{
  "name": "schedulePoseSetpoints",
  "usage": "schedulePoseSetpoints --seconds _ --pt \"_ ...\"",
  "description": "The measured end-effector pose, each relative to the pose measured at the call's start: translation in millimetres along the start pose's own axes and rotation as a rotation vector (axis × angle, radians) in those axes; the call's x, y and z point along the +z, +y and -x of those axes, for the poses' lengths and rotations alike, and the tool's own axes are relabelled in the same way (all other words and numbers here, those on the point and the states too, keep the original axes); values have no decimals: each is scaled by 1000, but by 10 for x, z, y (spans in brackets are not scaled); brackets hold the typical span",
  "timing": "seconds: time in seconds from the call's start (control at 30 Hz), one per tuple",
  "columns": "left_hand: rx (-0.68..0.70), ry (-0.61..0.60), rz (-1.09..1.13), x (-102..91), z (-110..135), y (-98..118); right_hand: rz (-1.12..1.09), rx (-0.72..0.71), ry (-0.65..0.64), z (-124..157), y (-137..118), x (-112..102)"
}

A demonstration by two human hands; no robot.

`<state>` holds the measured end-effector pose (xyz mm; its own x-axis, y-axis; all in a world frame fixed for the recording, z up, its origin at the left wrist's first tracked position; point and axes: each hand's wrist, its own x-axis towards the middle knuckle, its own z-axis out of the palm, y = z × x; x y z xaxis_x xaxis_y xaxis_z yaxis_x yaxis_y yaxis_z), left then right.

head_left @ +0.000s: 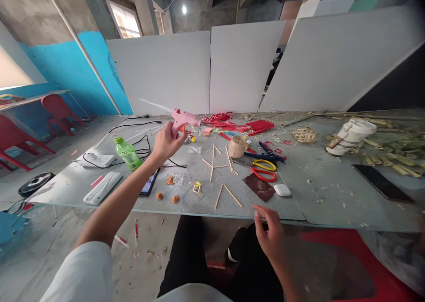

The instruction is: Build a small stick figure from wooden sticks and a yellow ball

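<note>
My left hand (168, 141) is wrapped round the handle of a pink hot glue gun (184, 118), raised over the table. A long clear glue stick (155, 103) sticks out of its back end, and the nozzle points right. At the table's front edge my right hand (270, 226) is loosely bent, thumb and forefinger apart, holding nothing. Between the hands lie thin bamboo sticks (228, 196) in a V, others crossed (212, 166), and a small square stick frame (197, 187). Two small brown balls (167, 197) rest near the front edge.
Scissors with red and yellow handles (264, 170), a bamboo cup (237, 147), a white earphone case (282, 190) and brown sandpaper (259, 187) lie right of centre. A green bottle (127, 154), cables and a power strip (98, 160) stand left. A black phone (381, 182) lies far right.
</note>
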<state>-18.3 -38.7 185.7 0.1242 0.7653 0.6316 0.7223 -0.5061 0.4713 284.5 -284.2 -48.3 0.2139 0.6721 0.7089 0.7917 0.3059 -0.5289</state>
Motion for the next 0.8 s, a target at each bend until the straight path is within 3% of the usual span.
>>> schedulePoseSetpoints --seconds 0.2,0.37,0.5,0.63,0.8 --pt "99 -252 -131 267 494 -79 31 100 94 326 68 -206" --pt "145 -406 -218 401 758 -101 62 85 83 154 108 -378" --pt "102 -356 -243 370 935 20 40 52 33 -275 133 -379" --pt "25 -260 -273 437 1157 148 -30 -24 -55 -723 212 -205" --pt "12 -260 -335 624 1258 190 -101 104 -88 -865 410 46"
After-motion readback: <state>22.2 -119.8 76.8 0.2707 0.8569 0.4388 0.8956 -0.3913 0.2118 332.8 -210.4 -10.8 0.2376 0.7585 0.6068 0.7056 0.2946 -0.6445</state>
